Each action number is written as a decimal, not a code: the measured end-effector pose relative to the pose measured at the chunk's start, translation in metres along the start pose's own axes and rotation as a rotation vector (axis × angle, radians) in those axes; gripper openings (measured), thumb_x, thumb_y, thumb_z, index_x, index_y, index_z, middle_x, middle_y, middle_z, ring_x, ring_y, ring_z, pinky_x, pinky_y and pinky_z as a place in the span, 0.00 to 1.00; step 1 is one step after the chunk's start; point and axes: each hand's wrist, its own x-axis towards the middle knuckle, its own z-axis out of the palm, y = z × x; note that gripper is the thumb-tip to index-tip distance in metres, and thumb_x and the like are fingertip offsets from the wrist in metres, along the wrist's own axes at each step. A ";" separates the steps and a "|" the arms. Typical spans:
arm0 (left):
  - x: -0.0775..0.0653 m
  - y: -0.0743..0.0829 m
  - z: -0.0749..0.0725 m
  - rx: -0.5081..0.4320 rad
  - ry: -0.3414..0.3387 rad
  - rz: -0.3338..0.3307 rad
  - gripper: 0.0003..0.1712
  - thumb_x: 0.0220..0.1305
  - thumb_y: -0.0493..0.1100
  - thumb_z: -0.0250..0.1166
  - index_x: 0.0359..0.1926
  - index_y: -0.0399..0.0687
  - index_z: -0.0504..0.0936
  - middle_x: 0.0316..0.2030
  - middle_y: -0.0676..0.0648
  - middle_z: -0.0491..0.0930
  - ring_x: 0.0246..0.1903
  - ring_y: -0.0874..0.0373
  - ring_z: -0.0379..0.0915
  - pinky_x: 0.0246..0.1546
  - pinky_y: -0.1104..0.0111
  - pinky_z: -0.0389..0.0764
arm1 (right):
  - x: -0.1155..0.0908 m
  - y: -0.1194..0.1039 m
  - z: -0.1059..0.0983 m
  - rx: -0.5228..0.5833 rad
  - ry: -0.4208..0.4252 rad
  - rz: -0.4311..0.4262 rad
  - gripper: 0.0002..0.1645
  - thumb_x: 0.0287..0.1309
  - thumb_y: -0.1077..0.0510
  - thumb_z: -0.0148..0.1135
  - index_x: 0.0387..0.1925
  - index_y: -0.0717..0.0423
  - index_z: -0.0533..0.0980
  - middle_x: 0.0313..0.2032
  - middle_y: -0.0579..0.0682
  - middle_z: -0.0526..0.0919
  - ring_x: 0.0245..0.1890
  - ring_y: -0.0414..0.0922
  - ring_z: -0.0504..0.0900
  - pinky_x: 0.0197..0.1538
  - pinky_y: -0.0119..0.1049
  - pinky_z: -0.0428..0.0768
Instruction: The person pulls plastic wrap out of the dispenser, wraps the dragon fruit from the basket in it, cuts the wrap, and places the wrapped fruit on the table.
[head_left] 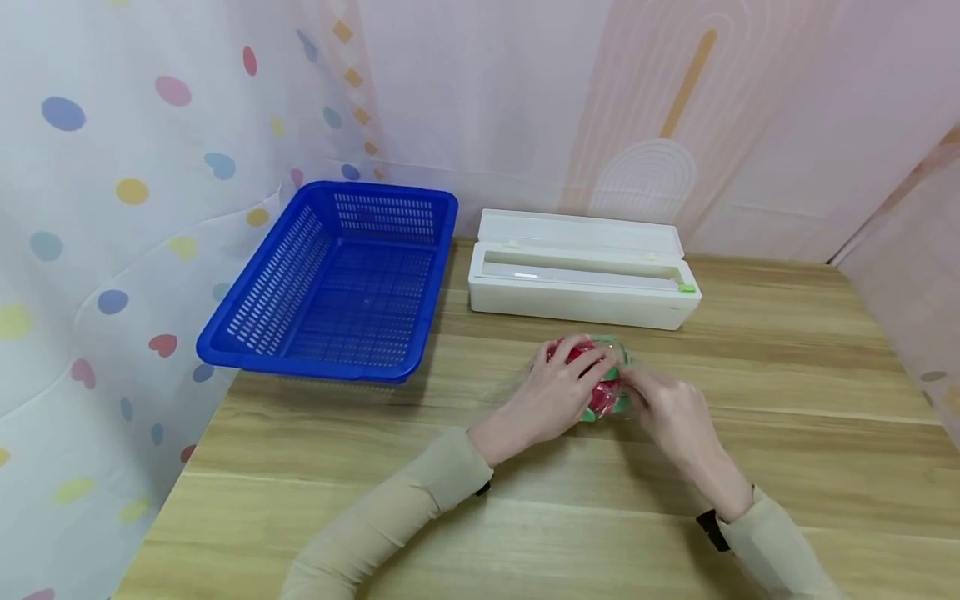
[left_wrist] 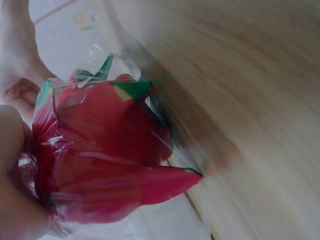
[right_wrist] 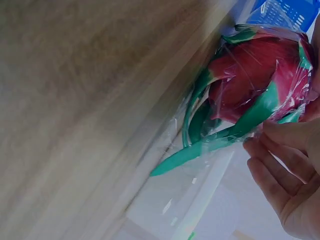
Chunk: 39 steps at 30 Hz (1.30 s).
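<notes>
A red dragon fruit (left_wrist: 105, 150) with green scale tips stands on the table under a layer of clear cling film. My left hand (head_left: 551, 396) holds it from the left and above, fingers curved over the top. From the right side, my right hand (head_left: 671, 412) pinches the cling film (right_wrist: 255, 132) between thumb and index finger. In the right wrist view, a long green scale (right_wrist: 200, 150) sticks out beneath that pinch. The fruit's top is partly hidden by the left fingers in the head view.
Behind the fruit lies a white cling film dispenser (head_left: 577, 304), its lid raised, with a green slider (head_left: 686, 288) at the right end. A blue plastic basket (head_left: 416, 333) stands at the left back of the wooden table (head_left: 810, 400). Patterned curtains hang behind.
</notes>
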 end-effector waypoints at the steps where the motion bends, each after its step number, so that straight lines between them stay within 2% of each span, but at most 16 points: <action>1: 0.000 0.001 0.000 -0.006 0.005 -0.002 0.29 0.65 0.48 0.59 0.67 0.56 0.66 0.63 0.54 0.71 0.65 0.52 0.59 0.58 0.53 0.71 | 0.001 0.001 0.001 0.024 0.000 0.012 0.17 0.39 0.74 0.72 0.36 0.65 0.82 0.30 0.59 0.87 0.29 0.53 0.87 0.29 0.41 0.84; 5: 0.002 0.003 0.002 -0.049 0.025 -0.016 0.25 0.67 0.53 0.57 0.64 0.59 0.69 0.61 0.55 0.73 0.64 0.52 0.60 0.58 0.52 0.70 | 0.002 0.007 0.001 0.155 -0.035 0.078 0.17 0.37 0.76 0.72 0.35 0.66 0.81 0.30 0.59 0.87 0.29 0.52 0.87 0.32 0.39 0.85; 9: 0.004 0.005 0.002 -0.038 0.027 -0.036 0.24 0.68 0.61 0.50 0.62 0.66 0.71 0.59 0.55 0.73 0.62 0.52 0.61 0.57 0.52 0.70 | 0.005 0.019 -0.008 0.364 -0.140 0.165 0.22 0.42 0.80 0.65 0.43 0.70 0.77 0.33 0.61 0.85 0.32 0.53 0.87 0.35 0.36 0.85; 11: 0.005 0.006 0.002 -0.020 0.028 -0.041 0.22 0.68 0.60 0.51 0.61 0.68 0.73 0.59 0.55 0.72 0.61 0.52 0.61 0.56 0.52 0.70 | 0.006 0.027 -0.015 0.473 -0.202 0.223 0.24 0.46 0.80 0.62 0.48 0.70 0.74 0.37 0.64 0.83 0.34 0.48 0.87 0.36 0.34 0.85; 13: 0.005 0.006 0.002 -0.017 0.034 -0.046 0.19 0.69 0.57 0.52 0.59 0.69 0.75 0.58 0.55 0.72 0.61 0.52 0.62 0.55 0.52 0.71 | 0.007 0.037 -0.021 0.530 -0.233 0.266 0.23 0.50 0.78 0.60 0.51 0.70 0.74 0.40 0.65 0.83 0.36 0.39 0.86 0.37 0.29 0.84; 14: 0.005 0.007 0.003 -0.022 0.040 -0.049 0.19 0.69 0.57 0.52 0.58 0.69 0.76 0.58 0.55 0.73 0.61 0.52 0.62 0.55 0.52 0.71 | 0.007 0.042 -0.023 0.527 -0.243 0.282 0.22 0.52 0.76 0.60 0.51 0.69 0.74 0.41 0.65 0.82 0.36 0.33 0.84 0.38 0.26 0.83; 16: 0.005 0.007 0.003 -0.027 0.041 -0.054 0.18 0.69 0.56 0.53 0.58 0.69 0.76 0.58 0.55 0.73 0.60 0.52 0.63 0.55 0.52 0.71 | 0.008 0.052 -0.028 0.508 -0.304 0.322 0.22 0.55 0.73 0.60 0.54 0.68 0.73 0.44 0.66 0.82 0.40 0.36 0.84 0.42 0.31 0.83; 18: 0.005 0.007 0.003 -0.025 0.037 -0.053 0.18 0.69 0.56 0.53 0.58 0.68 0.76 0.57 0.55 0.73 0.60 0.52 0.63 0.55 0.52 0.70 | 0.009 0.059 -0.031 0.456 -0.403 0.334 0.27 0.55 0.68 0.63 0.57 0.68 0.70 0.50 0.67 0.79 0.46 0.46 0.83 0.49 0.41 0.82; 21: 0.005 0.008 0.002 -0.010 0.029 -0.051 0.18 0.69 0.56 0.53 0.58 0.69 0.75 0.58 0.55 0.72 0.60 0.52 0.63 0.56 0.51 0.70 | 0.009 0.066 -0.034 0.402 -0.596 0.353 0.37 0.51 0.62 0.68 0.61 0.68 0.66 0.56 0.71 0.74 0.50 0.65 0.78 0.51 0.57 0.79; 23: 0.005 0.009 0.002 -0.006 0.031 -0.049 0.18 0.69 0.56 0.53 0.58 0.69 0.75 0.58 0.56 0.73 0.60 0.52 0.63 0.56 0.51 0.70 | 0.009 0.068 -0.033 0.375 -0.663 0.340 0.39 0.47 0.60 0.71 0.60 0.70 0.67 0.52 0.71 0.76 0.47 0.64 0.80 0.49 0.54 0.80; 25: 0.004 0.009 0.002 -0.007 0.036 -0.048 0.18 0.69 0.56 0.53 0.58 0.69 0.75 0.58 0.55 0.73 0.60 0.52 0.63 0.57 0.51 0.71 | 0.009 0.069 -0.030 0.360 -0.672 0.334 0.34 0.46 0.64 0.70 0.55 0.72 0.70 0.45 0.69 0.80 0.42 0.61 0.83 0.45 0.49 0.83; 28: 0.004 0.008 0.002 -0.013 0.041 -0.044 0.18 0.69 0.55 0.53 0.58 0.68 0.75 0.58 0.55 0.73 0.60 0.52 0.64 0.56 0.50 0.71 | 0.009 0.068 -0.026 0.302 -0.635 0.327 0.24 0.47 0.70 0.66 0.48 0.74 0.73 0.36 0.65 0.84 0.36 0.57 0.84 0.40 0.47 0.84; 32: 0.005 0.009 0.004 -0.001 0.039 -0.034 0.19 0.68 0.55 0.54 0.59 0.68 0.75 0.58 0.55 0.73 0.61 0.51 0.63 0.56 0.50 0.71 | 0.009 0.066 -0.027 0.194 -0.609 0.347 0.16 0.52 0.72 0.59 0.45 0.75 0.74 0.35 0.68 0.83 0.36 0.60 0.83 0.39 0.49 0.83; 34: 0.004 0.009 0.003 0.007 0.034 -0.032 0.19 0.68 0.55 0.54 0.59 0.68 0.75 0.58 0.55 0.72 0.61 0.51 0.63 0.56 0.50 0.71 | 0.009 0.066 -0.030 0.192 -0.658 0.362 0.17 0.54 0.73 0.54 0.47 0.77 0.72 0.37 0.70 0.82 0.38 0.62 0.82 0.41 0.51 0.82; 37: 0.004 0.009 0.003 0.010 0.032 -0.032 0.19 0.68 0.55 0.54 0.59 0.68 0.75 0.58 0.55 0.72 0.61 0.52 0.63 0.57 0.50 0.71 | 0.008 0.066 -0.036 0.270 -0.758 0.379 0.22 0.51 0.77 0.49 0.51 0.80 0.68 0.40 0.71 0.81 0.41 0.63 0.81 0.44 0.52 0.81; 39: 0.004 0.009 0.002 0.012 0.030 -0.034 0.19 0.69 0.55 0.53 0.59 0.68 0.75 0.58 0.55 0.72 0.61 0.52 0.63 0.57 0.51 0.70 | 0.006 0.067 -0.039 0.339 -0.809 0.395 0.24 0.52 0.76 0.51 0.53 0.81 0.65 0.40 0.69 0.81 0.41 0.60 0.81 0.45 0.51 0.82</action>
